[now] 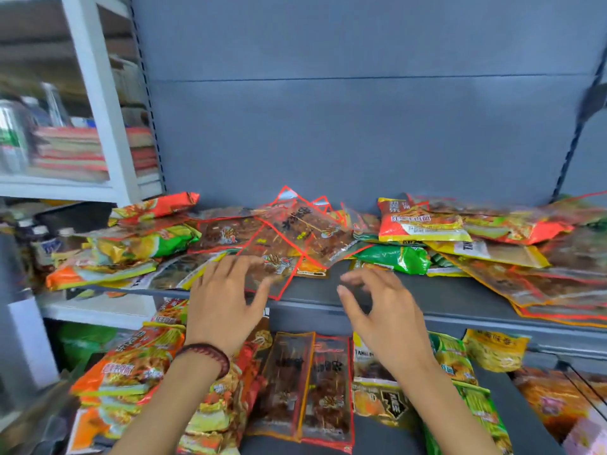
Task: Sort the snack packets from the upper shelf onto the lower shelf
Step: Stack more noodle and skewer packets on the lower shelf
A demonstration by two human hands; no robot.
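L hand (223, 303) is stretched over the front lip of the upper shelf (427, 293). Its fingers are straight and spread, tips on or just above a red-edged clear packet (282, 254) whose corner pokes out past that lip. The thumb sits below the corner. It isn't closed round the packet, and w/ the motion blur I can't tell if there's real contact. R hand (387, 316) hovers above the lip too, over a bare bit of shelf, fingers loosely curled, gripping nothing.

Behind the lip the snack packets lie in a loose heap across the whole width: orange, brown and a green packet (394, 257), all overlapping. Some at the far right end hang out over the lip. Below the lip, the lower shelf (505, 399) has packets laid in rows, incl. two brown red-edged packets (308, 389) right under the hands (prob. the same kind as the one being reached for).

Risks, imo:
- The film looks slick and the packet is tangled w/ its neighbours, so a quick pull could drag others over the lip onto the sorted rows below
- A pinch on one corner only may slip, so the packet drops
- Jostling the heap could tip the far-right overhanging ones off
- Similar designs mean it's easy to put one in the wrong row
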